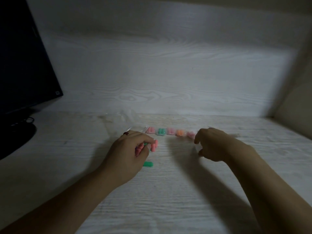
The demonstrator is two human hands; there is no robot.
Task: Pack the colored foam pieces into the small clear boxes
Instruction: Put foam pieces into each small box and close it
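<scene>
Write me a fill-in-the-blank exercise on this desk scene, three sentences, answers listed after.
1. The left hand has its grip on several foam pieces, most of them ____ in colour.
2. One loose foam piece lying on the desk just by the left hand is ____.
3. The row of small clear boxes lies between the hands and the ____ behind the desk.

Missing words: pink; green; wall

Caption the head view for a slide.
Left hand gathers pink foam pieces beside a row of filled clear boxes.
</scene>
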